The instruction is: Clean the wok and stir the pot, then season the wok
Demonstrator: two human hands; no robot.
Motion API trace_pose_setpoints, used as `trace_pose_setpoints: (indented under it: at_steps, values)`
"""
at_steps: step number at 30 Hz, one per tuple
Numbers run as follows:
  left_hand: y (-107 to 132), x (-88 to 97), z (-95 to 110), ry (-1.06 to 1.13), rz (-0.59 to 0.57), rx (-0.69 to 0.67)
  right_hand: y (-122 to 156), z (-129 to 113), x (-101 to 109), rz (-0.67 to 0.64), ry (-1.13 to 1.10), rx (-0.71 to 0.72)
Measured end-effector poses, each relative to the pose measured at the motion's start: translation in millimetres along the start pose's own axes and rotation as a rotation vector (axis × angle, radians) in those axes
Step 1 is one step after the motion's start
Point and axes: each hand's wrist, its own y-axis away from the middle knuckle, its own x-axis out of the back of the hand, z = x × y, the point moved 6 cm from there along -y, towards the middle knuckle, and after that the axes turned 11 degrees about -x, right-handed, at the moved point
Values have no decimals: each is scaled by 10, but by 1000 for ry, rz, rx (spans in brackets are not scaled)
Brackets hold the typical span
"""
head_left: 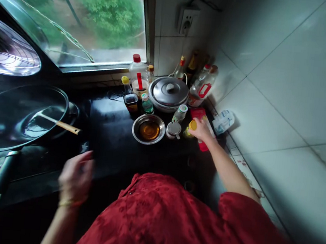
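Gripping small, yellow-lidded jar (191, 126) centre-right in closed right hand (202, 130); half-curling blurred left hand (76, 175), lower left, contents unclear.

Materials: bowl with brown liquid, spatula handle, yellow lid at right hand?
Bowl: likely polished stainless steel; bright reflections on silvery rim. Spatula handle: probably smooth wood; tan colour. Yellow lid: opaque, plastic or painted metal; too small to tell.

A small jar (188, 133) bears a round yellow lid (192, 125); a shallow, round metal bowl (135, 130) is silver, its liquid (149, 130) amber-brown; a flat, oblong packet (197, 113) is mainly red; the smooth countertop (113, 148) is black
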Motion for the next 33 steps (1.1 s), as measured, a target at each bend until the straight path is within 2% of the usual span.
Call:
trace_pose_setpoints:
  at_steps: [1, 2, 4, 5, 7, 9, 12, 16, 18, 21, 23, 25, 28, 30, 31, 33]
  values:
    - [-59, -463, 214, -113, -80, -203, 50, 19, 79, 27, -8, -18]
    - [-79, -984, 388, -159, -223, -343, 138, 43, 180, 56, -15, -33]
    - [4, -2005, 690, -138, -568, -567, 403, 85, 397, 96, -41, -34]
    - [76, -2413, 827, -113, -669, -665, 563, 94, 486, 94, -57, -11]
    - [217, -3005, 1033, -59, -755, -776, 882, 83, 595, 46, -104, 76]
    - [340, -3353, 1128, 2, -814, -777, 1124, 86, 633, 3, -140, 136]
    - [453, -3567, 1139, 107, -917, -687, 1255, 141, 656, 1, -135, 188]
    - [422, -3615, 1177, 176, -961, -657, 1157, 172, 773, -33, -135, 412]
    - [383, -3639, 1210, 225, -1015, -620, 1080, 142, 847, -114, -141, 546]
    - [346, -3663, 1271, 442, -1181, -492, 986, 47, 905, -329, -144, 663]
    - [334, -3651, 1316, 642, -1332, -387, 937, -9, 928, -453, -152, 662]
    - [342, -3623, 1329, 793, -1513, -275, 890, -20, 974, -514, -184, 627]
    - [387, -3575, 1275, 906, -1724, -120, 752, 105, 1112, -483, -274, 498]
    - [402, -3589, 1223, 937, -1718, -85, 598, 236, 1196, -427, -332, 403]
    - [387, -3625, 1197, 934, -1647, -108, 507, 288, 1213, -396, -357, 376]
    - [294, -3741, 1122, 867, -1364, -220, 291, 360, 1174, -312, -406, 346]
